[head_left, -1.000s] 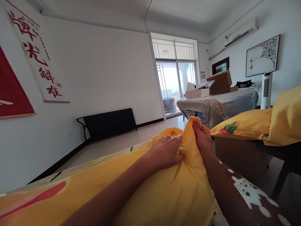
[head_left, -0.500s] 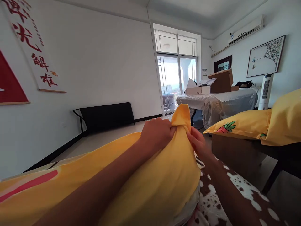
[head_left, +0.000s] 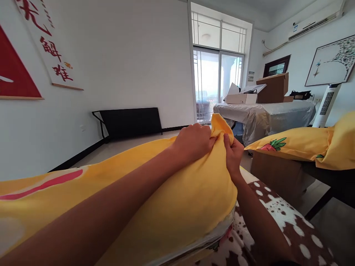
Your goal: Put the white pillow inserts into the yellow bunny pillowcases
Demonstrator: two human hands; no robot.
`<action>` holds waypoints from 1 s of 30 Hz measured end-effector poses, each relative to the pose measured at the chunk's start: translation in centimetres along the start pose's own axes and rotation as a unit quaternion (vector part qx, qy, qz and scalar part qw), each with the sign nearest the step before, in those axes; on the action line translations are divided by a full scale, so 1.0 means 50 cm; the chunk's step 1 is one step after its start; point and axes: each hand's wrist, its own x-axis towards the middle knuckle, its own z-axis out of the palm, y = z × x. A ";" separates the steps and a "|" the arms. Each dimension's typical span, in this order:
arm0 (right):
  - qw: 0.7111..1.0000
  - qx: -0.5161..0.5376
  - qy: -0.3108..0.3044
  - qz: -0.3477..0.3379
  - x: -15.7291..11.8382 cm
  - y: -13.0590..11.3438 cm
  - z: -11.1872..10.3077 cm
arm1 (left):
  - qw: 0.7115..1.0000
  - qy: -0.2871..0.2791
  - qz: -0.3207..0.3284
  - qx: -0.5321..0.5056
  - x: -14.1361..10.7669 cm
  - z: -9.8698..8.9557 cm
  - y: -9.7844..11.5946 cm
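Yellow fabric (head_left: 191, 199) spreads over a padded item in front of me, with a pale layer showing beneath its lower right edge. My left hand (head_left: 195, 140) is closed on the fabric near its gathered upper corner. Just to the right, my right hand (head_left: 233, 151) grips the same bunched corner, its thumb pressed against the cloth. A short flap of the fabric sticks up between and above the two hands. Below lies a brown and white patterned blanket (head_left: 280, 207).
Yellow pillows (head_left: 299, 142) with a printed radish lie on dark furniture at right. Behind stands a plastic-covered table (head_left: 288, 114) with boxes (head_left: 273, 88). A black folded frame (head_left: 133, 123) leans by the left wall, and a white tower fan (head_left: 327, 105) stands far right.
The view has shifted, so the room sits higher and further right. My right hand has closed more firmly round the corner, and the upright flap looks smaller and more twisted.
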 end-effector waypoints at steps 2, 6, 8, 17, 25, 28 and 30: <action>0.999 0.002 -0.049 0.003 0.017 -0.006 0.000 | 0.998 0.013 -0.003 0.056 -0.009 -0.014 0.009; 0.989 0.024 -0.138 0.036 0.025 -0.030 -0.015 | 0.996 0.002 -0.004 0.087 -0.021 -0.047 0.013; 0.985 0.041 -0.166 0.035 0.007 -0.042 -0.021 | 0.997 0.017 0.017 0.071 -0.023 -0.053 0.003; 0.999 0.026 -0.020 -0.012 -0.043 -0.014 0.013 | 0.995 -0.013 0.074 -0.066 -0.023 -0.013 -0.012; 0.993 0.060 -0.094 0.042 -0.010 -0.041 0.025 | 0.994 -0.097 0.020 -0.036 -0.009 -0.048 -0.017; 0.992 0.037 -0.116 -0.017 -0.009 -0.045 0.032 | 1.000 -0.022 -0.006 0.019 -0.019 -0.032 -0.020; 0.984 0.027 -0.172 -0.045 -0.007 -0.039 0.025 | 0.998 0.029 -0.023 0.059 -0.028 -0.041 -0.034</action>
